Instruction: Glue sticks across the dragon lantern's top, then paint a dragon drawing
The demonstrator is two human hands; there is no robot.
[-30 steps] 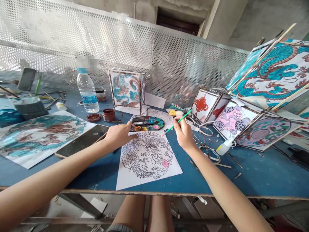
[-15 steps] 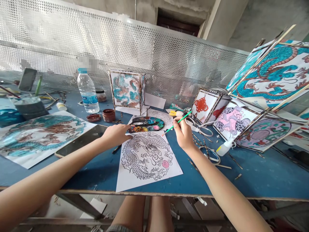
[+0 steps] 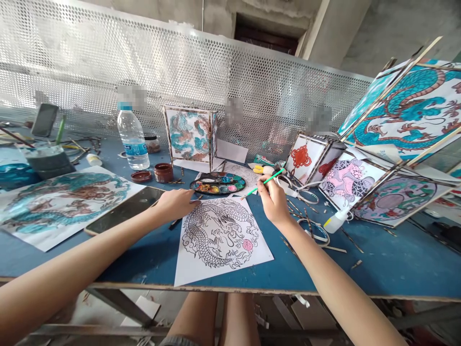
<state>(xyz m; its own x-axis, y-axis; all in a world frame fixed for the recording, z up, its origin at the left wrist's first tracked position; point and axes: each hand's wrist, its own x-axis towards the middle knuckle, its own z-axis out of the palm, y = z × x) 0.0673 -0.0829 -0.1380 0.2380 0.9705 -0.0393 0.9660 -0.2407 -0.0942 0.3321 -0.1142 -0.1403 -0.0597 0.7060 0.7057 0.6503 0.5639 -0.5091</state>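
Note:
A thin green paintbrush (image 3: 265, 181) is pinched in my right hand (image 3: 274, 199). Its tip points down left, close to the upper right edge of a white sheet with a dragon line drawing (image 3: 219, 235). Only the small round ball on the drawing is coloured, in pink. My left hand (image 3: 177, 205) lies at the sheet's upper left corner, fingers stretched and thumb apart. Just beyond its fingertips is an oval black paint palette (image 3: 236, 179) with several colours in its wells.
Left of the sheet lie a phone (image 3: 122, 211) and a painted dragon sheet (image 3: 65, 202). A water bottle (image 3: 133, 139), a brown paint jar (image 3: 163, 173) and a small lantern (image 3: 190, 134) stand behind. To the right are painted lanterns (image 3: 349, 178), a glue bottle (image 3: 335, 221) and scattered sticks.
The palette sits slightly farther back and left, more of it showing beyond my left fingertips. My right hand keeps the paintbrush in nearly the same place.

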